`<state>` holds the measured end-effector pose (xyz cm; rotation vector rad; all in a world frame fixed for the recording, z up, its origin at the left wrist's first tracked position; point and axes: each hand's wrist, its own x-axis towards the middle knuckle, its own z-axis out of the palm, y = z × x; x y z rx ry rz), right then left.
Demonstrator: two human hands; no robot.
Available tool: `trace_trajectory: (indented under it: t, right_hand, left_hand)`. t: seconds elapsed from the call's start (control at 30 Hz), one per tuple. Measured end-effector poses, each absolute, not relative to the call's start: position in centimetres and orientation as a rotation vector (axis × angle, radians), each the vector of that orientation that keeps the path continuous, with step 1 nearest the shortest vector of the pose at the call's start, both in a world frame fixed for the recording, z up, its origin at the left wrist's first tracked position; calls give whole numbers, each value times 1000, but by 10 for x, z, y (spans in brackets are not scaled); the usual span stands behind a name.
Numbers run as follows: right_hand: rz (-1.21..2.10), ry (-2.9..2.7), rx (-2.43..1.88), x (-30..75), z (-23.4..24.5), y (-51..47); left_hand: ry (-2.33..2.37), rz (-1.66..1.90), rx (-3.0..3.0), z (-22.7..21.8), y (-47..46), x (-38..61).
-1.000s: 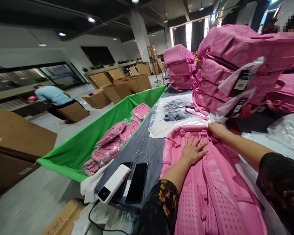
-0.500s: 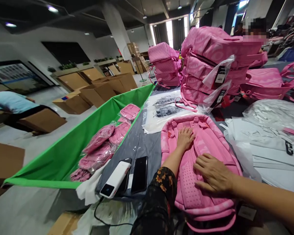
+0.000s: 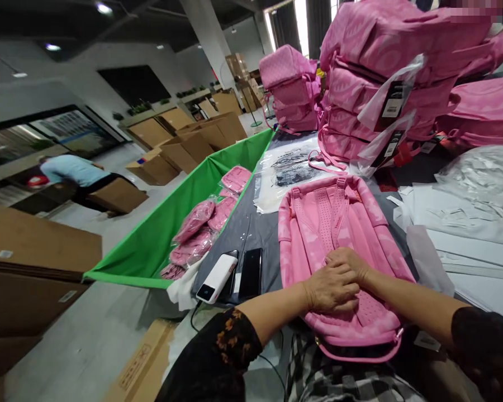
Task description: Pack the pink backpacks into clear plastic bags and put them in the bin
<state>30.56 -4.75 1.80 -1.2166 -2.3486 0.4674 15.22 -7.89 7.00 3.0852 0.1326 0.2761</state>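
A pink backpack point(image 3: 331, 218) lies back-side up on the grey table, its padded straps facing me. Both my hands rest on its lower end, close to the bottom edge. My left hand point(image 3: 330, 289) lies flat on the fabric with its fingers stretched across, partly over my right hand point(image 3: 352, 261). The right hand's fingers are tucked under the left hand and hidden. A tag point(image 3: 425, 340) sticks out at the backpack's bottom right.
A white power bank point(image 3: 216, 277) and a black phone point(image 3: 250, 272) lie left of the backpack. A green bin point(image 3: 159, 234) holds bagged pink packs point(image 3: 193, 220). Stacked pink backpacks point(image 3: 377, 72), a printed plastic bag point(image 3: 289, 173) and white sheets point(image 3: 465, 223) surround it. A person point(image 3: 73, 170) bends over cardboard boxes far left.
My left hand slid from the top of the backpack down to its lower end and now lies over my right hand. The view shifted a little.
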Motion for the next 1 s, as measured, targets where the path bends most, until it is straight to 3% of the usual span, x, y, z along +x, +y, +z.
trace_trajectory:
  t: [0.13,0.23,0.4,0.47,0.63,0.87,1.0]
  right_hand:
    - [406,-2032,-1299,322,50,-45]
    - [403,-2002,-1199,336,80,-69]
    - [486,-2735,-266,330,72,-118]
    - [363,-2776,-155,323,52,-116]
    - [106,-2646,-332,315,25,-93]
    - [-101,-2547,-477,318,58,-122]
    - [-325,-2283,-1047,338,79,-70]
  left_hand:
    - [745,590,3046,44,-77,148]
    - [881,581,3033,31,-79,148]
    - [782,509,2960,19,-78,145]
    - [813,583,2821,18,-75,143]
    - [1087,690,2555,27,-68,141]
    - [1146,332,2522,49,-109,134]
    - [1121,216,2423,66,-140,123]
